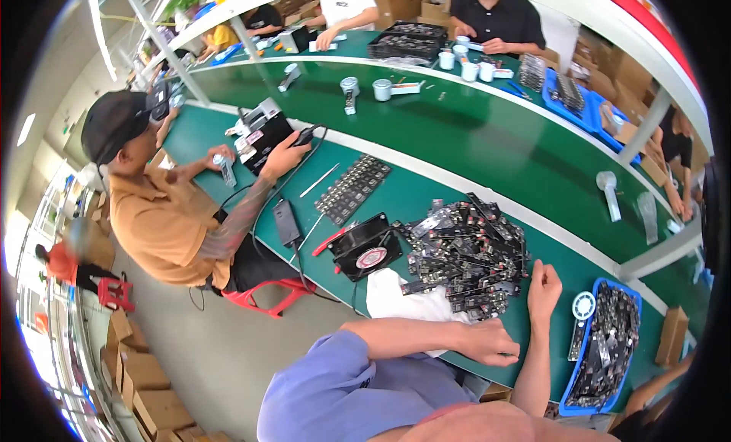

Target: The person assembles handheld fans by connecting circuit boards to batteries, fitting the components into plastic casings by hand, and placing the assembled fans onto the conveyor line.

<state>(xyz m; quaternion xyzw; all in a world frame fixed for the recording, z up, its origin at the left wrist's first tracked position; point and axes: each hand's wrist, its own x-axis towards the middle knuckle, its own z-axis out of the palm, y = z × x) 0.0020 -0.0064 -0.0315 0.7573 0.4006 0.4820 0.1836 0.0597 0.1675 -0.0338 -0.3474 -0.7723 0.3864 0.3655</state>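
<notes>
My left hand (491, 343) is curled closed at the near table edge, just below a big heap of small black circuit boards (466, 252). To the right of that heap my right hand (544, 286) is raised, its fingers also curled in. Whatever either hand may hold is hidden. A white cloth (396, 296) lies beside my left forearm, partly under the heap. Right of my right hand stands a blue tray (565, 402) filled with similar boards. A white round-headed part on a dark strip (583, 306) leans along its left rim.
A black fan-like box (368, 248), red-handled tool (329, 242) and board panel (354, 189) lie left of the heap. Next to them a co-worker in a tan shirt (164, 206) holds a black device. Beyond the white rail runs a green conveyor (487, 141) carrying handheld fans (608, 194).
</notes>
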